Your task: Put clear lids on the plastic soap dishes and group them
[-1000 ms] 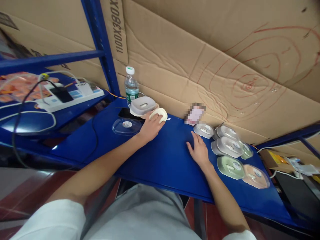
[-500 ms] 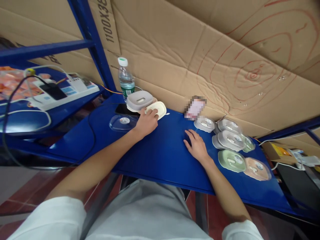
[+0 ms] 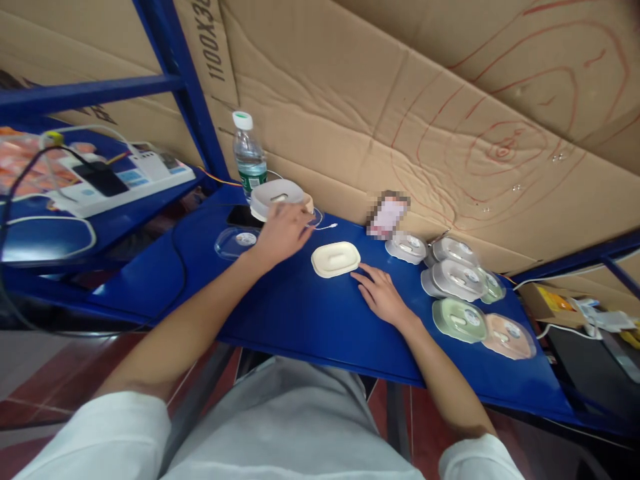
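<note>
A cream oval box [image 3: 335, 259] lies alone on the blue table [image 3: 310, 313], between my two hands. My left hand [image 3: 280, 232] reaches past it to a grey-lidded box [image 3: 277, 195] stacked at the back, with its fingers stretched onto that box's near edge and nothing gripped. My right hand [image 3: 381, 293] lies flat and open on the table, its fingertips just short of the cream box's right end. A clear lid [image 3: 235, 241] lies left of my left hand.
A water bottle [image 3: 249, 157] stands behind the grey box, a black phone [image 3: 240, 215] beside it. Several grey boxes [image 3: 453, 279], a green one [image 3: 459, 320] and a pink one [image 3: 509, 335] cluster at the right. Cardboard walls the back. A power strip [image 3: 125, 180] sits on the left shelf.
The cream box left the back stack and now lies mid-table. My left hand let it go and went back to the grey box. My right hand slid slightly left.
</note>
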The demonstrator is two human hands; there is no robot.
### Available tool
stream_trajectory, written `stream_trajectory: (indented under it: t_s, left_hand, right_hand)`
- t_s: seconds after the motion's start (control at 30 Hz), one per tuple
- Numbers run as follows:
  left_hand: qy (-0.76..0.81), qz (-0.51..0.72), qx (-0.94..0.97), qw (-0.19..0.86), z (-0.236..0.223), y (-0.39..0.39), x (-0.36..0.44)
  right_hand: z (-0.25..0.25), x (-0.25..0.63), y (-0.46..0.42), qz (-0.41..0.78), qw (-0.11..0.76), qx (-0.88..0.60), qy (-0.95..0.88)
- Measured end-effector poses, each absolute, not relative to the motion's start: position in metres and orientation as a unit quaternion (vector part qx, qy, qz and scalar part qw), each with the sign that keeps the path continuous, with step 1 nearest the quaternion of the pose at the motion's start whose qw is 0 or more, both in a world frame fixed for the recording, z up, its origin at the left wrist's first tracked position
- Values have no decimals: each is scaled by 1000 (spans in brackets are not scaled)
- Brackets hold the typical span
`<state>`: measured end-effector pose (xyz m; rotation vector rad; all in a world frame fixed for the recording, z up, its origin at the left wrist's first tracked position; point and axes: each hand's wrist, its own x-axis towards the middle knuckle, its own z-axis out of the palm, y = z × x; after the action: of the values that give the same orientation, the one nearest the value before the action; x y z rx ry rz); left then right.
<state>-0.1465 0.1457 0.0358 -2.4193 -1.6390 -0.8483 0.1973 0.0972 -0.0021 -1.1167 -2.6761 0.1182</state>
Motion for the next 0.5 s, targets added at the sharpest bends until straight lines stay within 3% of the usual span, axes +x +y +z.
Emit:
stream_trajectory:
  t_s: [0.17, 0.5]
  left_hand:
    - [-676, -280, -672, 114, 34, 157, -180]
    - [-602, -321, -727, 84, 38, 148, -154]
  right_hand:
    - [-4, 198, 98, 46, 117, -380, -916]
    - [-6, 199, 99, 53, 120, -377, -917]
